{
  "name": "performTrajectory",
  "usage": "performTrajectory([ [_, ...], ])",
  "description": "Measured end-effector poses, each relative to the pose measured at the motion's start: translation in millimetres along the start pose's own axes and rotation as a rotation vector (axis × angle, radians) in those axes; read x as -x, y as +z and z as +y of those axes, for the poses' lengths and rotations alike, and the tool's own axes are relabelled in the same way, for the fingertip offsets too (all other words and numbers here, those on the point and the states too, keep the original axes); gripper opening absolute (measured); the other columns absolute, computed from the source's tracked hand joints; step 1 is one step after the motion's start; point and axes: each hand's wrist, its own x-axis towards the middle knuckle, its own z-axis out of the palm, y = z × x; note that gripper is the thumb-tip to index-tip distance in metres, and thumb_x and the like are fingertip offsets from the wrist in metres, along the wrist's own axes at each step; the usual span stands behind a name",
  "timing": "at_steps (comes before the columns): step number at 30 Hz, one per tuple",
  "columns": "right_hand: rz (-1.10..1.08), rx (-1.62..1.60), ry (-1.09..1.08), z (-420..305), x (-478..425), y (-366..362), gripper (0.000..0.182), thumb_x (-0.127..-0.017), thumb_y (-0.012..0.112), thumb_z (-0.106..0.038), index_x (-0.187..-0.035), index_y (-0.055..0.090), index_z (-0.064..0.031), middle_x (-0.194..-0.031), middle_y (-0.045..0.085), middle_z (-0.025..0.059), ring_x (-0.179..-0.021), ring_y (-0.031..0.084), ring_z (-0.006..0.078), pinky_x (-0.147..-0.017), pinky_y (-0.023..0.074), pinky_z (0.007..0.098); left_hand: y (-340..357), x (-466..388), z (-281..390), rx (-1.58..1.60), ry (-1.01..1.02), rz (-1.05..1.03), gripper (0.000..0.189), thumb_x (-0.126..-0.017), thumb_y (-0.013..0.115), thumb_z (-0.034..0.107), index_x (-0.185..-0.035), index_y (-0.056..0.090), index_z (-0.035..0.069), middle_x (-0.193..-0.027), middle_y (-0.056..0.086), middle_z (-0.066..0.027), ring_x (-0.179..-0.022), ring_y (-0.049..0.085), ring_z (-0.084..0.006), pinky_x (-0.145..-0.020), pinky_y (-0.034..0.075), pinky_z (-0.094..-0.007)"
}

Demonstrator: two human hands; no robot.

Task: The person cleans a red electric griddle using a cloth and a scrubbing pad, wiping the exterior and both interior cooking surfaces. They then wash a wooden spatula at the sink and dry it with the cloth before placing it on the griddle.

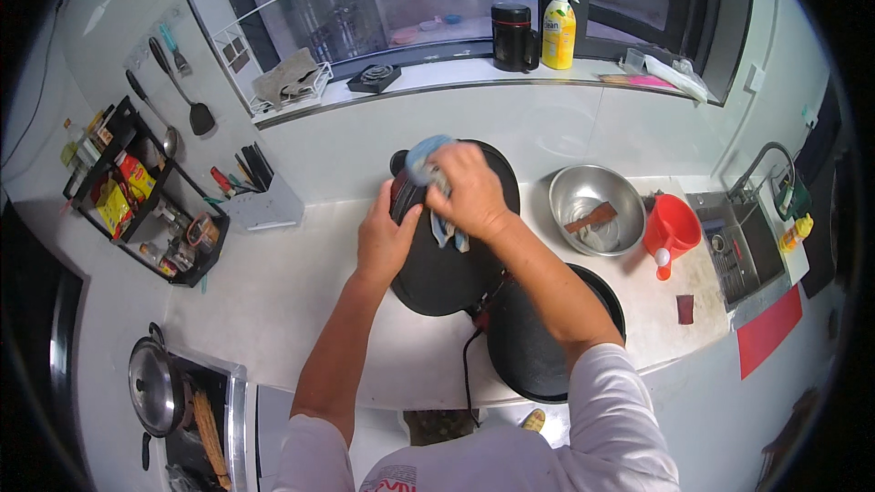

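An electric griddle stands unfolded on the counter, with one round black plate point(441, 280) further away and a second black plate point(530, 348) nearer to me on the right. My left hand point(386, 236) grips a dark handle-like part point(407, 197) at the far plate's left edge; its exact shape is partly covered. In my right hand point(472, 188) is a bunched blue and pale cloth point(429, 154), pressed at or just above that dark part. The hand and cloth look blurred. A tail of the cloth hangs over the far plate.
Right of the griddle are a steel bowl point(560, 198) holding a brown piece, a red plastic dipper point(673, 225) and a sink point(765, 260). A knife holder point(266, 208) and spice rack point(219, 232) stand left. A black power cord point(466, 362) crosses the counter's front edge. A lidded pot point(154, 389) sits lower left.
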Motion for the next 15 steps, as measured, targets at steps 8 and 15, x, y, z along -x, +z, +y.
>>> performTrajectory([
  [8,0.104,0.007,0.771,101,92,16,0.042,-0.074,0.059,-0.028,-0.107,0.056,-0.0027,-0.105,0.056,0.0182,-0.102,0.052,0.0354,-0.088,0.0432,0.0423,5,10,-5,0.015,-0.053,0.043,0.043,-0.087,0.06,0.025,-0.123,0.048,0.004,-0.109,0.061,-0.0162,-0.102,0.058,-0.0322,-0.087,0.045,-0.0382],
  [15,-0.101,-0.043,1.237,63,177,9,0.052,-0.076,0.054,-0.037,-0.106,0.055,0.0054,-0.106,0.057,0.0292,-0.1,0.056,0.0423,-0.089,0.0434,0.0453,1,16,19,0.019,-0.093,0.024,0.04,-0.088,0.059,0.022,-0.123,0.049,0.004,-0.111,0.061,-0.0153,-0.103,0.058,-0.0294,-0.088,0.044,-0.0353],
])
